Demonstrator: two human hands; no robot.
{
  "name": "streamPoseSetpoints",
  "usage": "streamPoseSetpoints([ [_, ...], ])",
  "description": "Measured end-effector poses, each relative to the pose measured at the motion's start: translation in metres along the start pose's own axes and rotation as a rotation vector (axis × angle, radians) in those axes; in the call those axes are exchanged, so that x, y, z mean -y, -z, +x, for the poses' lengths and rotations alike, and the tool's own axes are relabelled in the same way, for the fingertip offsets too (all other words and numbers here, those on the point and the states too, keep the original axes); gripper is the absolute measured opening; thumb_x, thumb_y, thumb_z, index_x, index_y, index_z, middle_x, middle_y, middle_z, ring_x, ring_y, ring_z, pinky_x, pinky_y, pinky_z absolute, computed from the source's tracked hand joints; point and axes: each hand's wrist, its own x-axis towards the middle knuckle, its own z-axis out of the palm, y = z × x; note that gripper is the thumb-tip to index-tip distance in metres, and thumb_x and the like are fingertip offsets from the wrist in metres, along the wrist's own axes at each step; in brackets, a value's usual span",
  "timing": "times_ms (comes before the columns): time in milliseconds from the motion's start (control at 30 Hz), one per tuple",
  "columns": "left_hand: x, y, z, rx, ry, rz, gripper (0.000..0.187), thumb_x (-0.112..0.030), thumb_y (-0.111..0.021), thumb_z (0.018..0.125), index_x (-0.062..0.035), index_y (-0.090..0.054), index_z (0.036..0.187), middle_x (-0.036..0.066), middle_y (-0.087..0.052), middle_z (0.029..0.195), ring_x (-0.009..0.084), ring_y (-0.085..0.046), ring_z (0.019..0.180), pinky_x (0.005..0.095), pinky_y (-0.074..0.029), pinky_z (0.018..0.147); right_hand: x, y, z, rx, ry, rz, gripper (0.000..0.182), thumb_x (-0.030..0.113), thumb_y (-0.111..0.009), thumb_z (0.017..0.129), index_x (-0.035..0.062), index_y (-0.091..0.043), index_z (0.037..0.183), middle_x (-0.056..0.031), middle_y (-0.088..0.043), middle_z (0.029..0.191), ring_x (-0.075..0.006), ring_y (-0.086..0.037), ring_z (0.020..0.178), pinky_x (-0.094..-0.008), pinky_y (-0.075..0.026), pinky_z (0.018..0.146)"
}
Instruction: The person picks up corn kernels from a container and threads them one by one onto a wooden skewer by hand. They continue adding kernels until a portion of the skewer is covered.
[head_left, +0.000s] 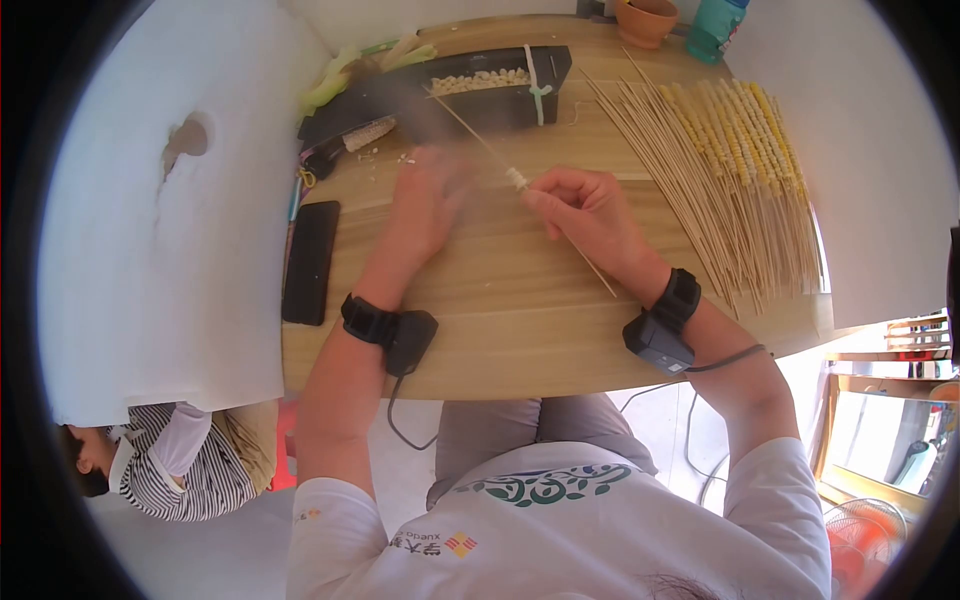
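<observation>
My right hand (pixel 592 213) pinches a thin wooden skewer (pixel 590 262) that slants up and to the left. A few pale corn kernels (pixel 516 178) are threaded on it just beyond my fingertips. The skewer's tip points at a long black box (pixel 412 112), which holds loose corn kernels (pixel 480 82) and has a pale band tied round its right end. My left hand (pixel 428 195) is over the table just in front of that box, left of the skewer. Its fingers are blurred, and whether they hold a kernel cannot be made out.
On the right lie many bare skewers (pixel 690 190) and several strung with yellow kernels (pixel 745 130). A corn cob (pixel 370 134), husks (pixel 325 88) and a black phone (pixel 310 262) are at left. A clay pot (pixel 646 22) and teal bottle (pixel 716 32) stand behind. Another person (pixel 190 465) is beyond the partition.
</observation>
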Motion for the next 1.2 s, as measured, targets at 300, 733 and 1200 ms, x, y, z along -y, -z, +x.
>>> streamPoseSetpoints([
  [300, -0.008, 0.011, -0.002, 0.005, 0.179, -0.104, 0.009, -0.004, -0.068, 0.080, -0.0028, -0.061, 0.086, 0.007, -0.061, 0.078, 0.0192, -0.059, 0.072, 0.0286, -0.047, 0.066, 0.003, -0.002, -0.001, 0.044, -0.011, -0.051, 0.014, 0.013, -0.063, 0.093, 0.0001, -0.063, 0.087, 0.0051, -0.054, 0.062, 0.0001, -0.045, 0.055, -0.0180, -0.032, 0.049],
  [733, 0.032, 0.033, 0.005, -0.416, 0.707, -1.202, 0.021, -0.004, -0.068, 0.087, 0.0002, -0.068, 0.107, 0.008, -0.070, 0.096, 0.0091, -0.062, 0.082, 0.0211, -0.047, 0.073, 0.006, -0.004, -0.004, 0.156, -0.072, -0.059, 0.015, 0.014, -0.063, 0.094, 0.0005, -0.064, 0.089, 0.0059, -0.052, 0.063, 0.0007, -0.044, 0.056, -0.0172, -0.031, 0.049],
  [1200, 0.034, 0.033, 0.003, -0.440, 0.703, -1.243, 0.019, -0.003, -0.068, 0.087, 0.0017, -0.068, 0.105, 0.010, -0.070, 0.098, 0.0078, -0.058, 0.075, 0.0202, -0.048, 0.070, 0.005, -0.006, -0.005, 0.166, -0.095, -0.040, 0.017, 0.016, -0.063, 0.094, 0.0005, -0.065, 0.089, 0.0071, -0.051, 0.064, 0.0004, -0.042, 0.056, -0.0176, -0.031, 0.049],
])
